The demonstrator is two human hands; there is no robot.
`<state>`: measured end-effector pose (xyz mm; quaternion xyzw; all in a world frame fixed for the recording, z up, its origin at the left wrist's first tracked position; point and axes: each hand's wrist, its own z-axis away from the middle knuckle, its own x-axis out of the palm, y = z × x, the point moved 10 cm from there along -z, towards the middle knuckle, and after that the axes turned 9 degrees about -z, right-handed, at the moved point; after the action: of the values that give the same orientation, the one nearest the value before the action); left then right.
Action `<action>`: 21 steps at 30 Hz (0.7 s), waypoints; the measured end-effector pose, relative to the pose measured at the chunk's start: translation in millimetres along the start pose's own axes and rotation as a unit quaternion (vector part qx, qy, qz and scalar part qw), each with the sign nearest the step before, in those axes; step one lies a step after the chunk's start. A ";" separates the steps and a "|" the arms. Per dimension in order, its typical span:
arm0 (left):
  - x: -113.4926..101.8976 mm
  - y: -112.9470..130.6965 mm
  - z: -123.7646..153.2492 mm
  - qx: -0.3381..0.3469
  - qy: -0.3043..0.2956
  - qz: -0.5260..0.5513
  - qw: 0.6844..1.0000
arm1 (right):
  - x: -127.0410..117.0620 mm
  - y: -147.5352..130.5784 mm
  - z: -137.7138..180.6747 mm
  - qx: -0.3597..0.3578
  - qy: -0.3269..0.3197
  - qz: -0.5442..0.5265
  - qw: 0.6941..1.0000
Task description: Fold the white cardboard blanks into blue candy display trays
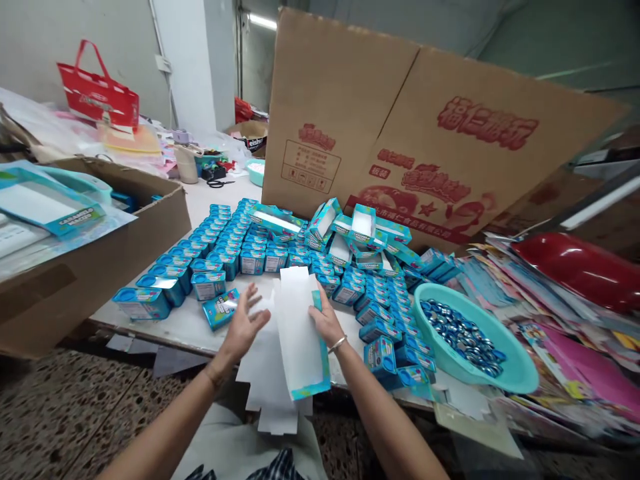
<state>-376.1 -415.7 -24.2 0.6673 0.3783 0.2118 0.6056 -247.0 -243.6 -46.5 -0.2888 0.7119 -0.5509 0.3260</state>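
My right hand (325, 321) grips the right edge of a flat, unfolded box blank (300, 333), white inside with a teal border, held upright over the table's front edge. My left hand (243, 324) is beside it on the left, fingers spread, touching the white card sheets (265, 373) that lie under the blank. A single small teal box (220, 308) lies just left of my left hand. Rows of several folded teal boxes (220, 247) cover the table behind.
A teal bowl (510, 380) of small foil-wrapped pieces sits at the right. A big cardboard sheet (400, 133) stands at the back. An open carton (100, 260) with teal packaging is at the left. Glossy printed sheets (560, 333) pile at the far right; a red bag (97, 93) at the back left.
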 end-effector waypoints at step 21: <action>53.3 -79.9 7.0 -0.007 -0.033 -0.010 0.999 | 29.1 67.4 16.6 0.034 0.208 0.081 0.974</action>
<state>-357.5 -381.3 -112.2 0.6659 0.3633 0.1859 0.6245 -255.6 -260.7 -119.3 -0.0982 0.7661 -0.5946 0.2234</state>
